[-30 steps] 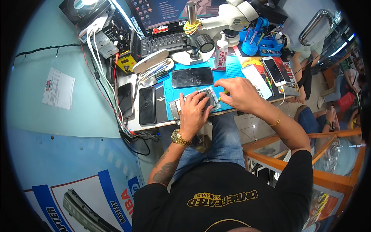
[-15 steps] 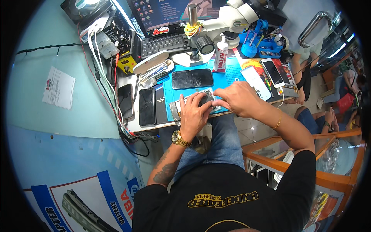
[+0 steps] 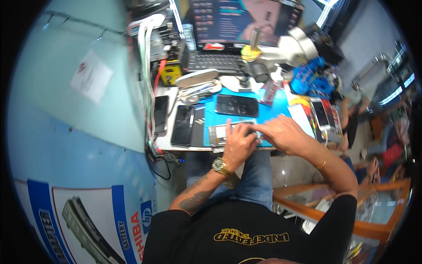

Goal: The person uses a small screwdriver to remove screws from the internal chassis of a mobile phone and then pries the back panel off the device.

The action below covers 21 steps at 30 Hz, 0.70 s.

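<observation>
An opened phone body (image 3: 217,133), with its silvery inside showing, lies at the front edge of the blue work mat (image 3: 209,116). My left hand (image 3: 240,144), with a gold watch at its wrist, grips it from the near side, the fingers bent over its right part. At its right end my right hand (image 3: 283,134) is closed, thumb and forefinger close to the left fingertips. Whatever those fingers pinch is hidden and blurred. Just beyond the hands lies a dark phone (image 3: 237,105), flat on the mat.
Two dark phones, one nearer (image 3: 183,125) and one farther left (image 3: 161,115), lie left of the mat. Behind stand a tool case (image 3: 200,90), a microscope (image 3: 303,46), a glue tube (image 3: 269,92) and a blue organizer (image 3: 313,79). A white phone (image 3: 323,115) with a cable lies right.
The whole view has swung, so the bench sits farther right and lower, with blur. My left fingers have drawn together more over the opened phone; my right hand stays at its right end.
</observation>
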Available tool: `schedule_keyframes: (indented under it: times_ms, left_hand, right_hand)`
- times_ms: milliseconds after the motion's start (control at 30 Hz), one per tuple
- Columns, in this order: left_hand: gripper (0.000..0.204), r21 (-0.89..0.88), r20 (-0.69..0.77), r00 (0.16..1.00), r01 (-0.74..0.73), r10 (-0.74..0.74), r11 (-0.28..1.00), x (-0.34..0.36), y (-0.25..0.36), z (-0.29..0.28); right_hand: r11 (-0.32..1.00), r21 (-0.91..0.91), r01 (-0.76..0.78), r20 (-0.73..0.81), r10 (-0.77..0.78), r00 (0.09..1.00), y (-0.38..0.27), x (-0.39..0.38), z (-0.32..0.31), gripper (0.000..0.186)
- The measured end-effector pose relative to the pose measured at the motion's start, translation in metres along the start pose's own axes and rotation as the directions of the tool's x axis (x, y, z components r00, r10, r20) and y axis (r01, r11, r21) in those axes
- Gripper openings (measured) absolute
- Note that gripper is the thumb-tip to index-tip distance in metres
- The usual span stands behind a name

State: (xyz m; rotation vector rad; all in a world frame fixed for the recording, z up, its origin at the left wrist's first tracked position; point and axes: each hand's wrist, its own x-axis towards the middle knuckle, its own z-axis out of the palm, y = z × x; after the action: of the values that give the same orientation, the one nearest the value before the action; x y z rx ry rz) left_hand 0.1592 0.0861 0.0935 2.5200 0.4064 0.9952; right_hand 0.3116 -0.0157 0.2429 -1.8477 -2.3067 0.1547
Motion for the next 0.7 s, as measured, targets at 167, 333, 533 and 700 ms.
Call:
schedule_keyframes:
  times_ms: [167,333,533,700]
  left_hand:
    - [0.018,-0.058,-0.049,0.998,0.022,-0.025,0.998,-0.002,0.003,0.006]
    - [0.013,-0.074,-0.041,0.997,0.060,-0.064,0.995,-0.003,0.002,0.002]
    - [0.014,-0.054,-0.021,0.999,0.043,-0.044,0.998,-0.002,0.001,0.004]
    - [0.014,-0.043,-0.028,0.998,0.047,-0.048,0.998,-0.003,0.000,0.005]
  right_hand:
    - [0.996,-0.087,-0.036,0.132,0.047,0.990,0.009,-0.001,0.002,0.048]
    - [0.993,-0.055,-0.103,0.213,0.112,0.971,-0.005,0.002,-0.017,0.048]
    - [0.999,-0.035,-0.018,-0.022,0.017,1.000,0.001,-0.001,-0.008,0.036]
    - [0.998,0.003,0.069,-0.159,-0.068,0.985,0.002,0.001,-0.001,0.033]
